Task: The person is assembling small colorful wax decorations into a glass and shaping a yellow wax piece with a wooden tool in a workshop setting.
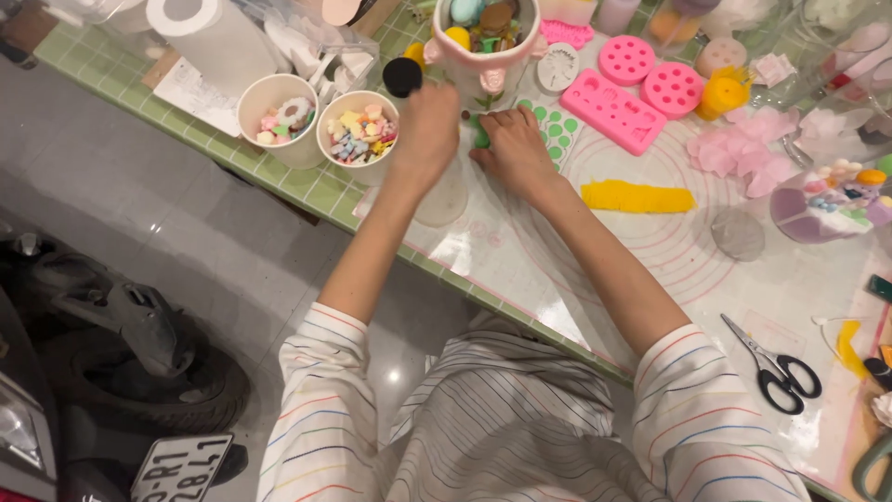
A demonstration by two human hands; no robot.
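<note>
Both hands [469,139] on soft green clay [480,137] by glossy mug [485,70]

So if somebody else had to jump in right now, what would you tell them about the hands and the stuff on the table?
Left hand: resting against the front of the decorated white pot, holding nothing that shows.
Right hand: fingers on a small green clay piece at the pot's foot.
Pot: upright on the mat, filled with colourful charms.
Nearby: two paper cups of charms, pink moulds, a yellow clay strip, scissors.
Done: the pot already wears decorations. Left: the green piece is not fixed on yet.
</note>
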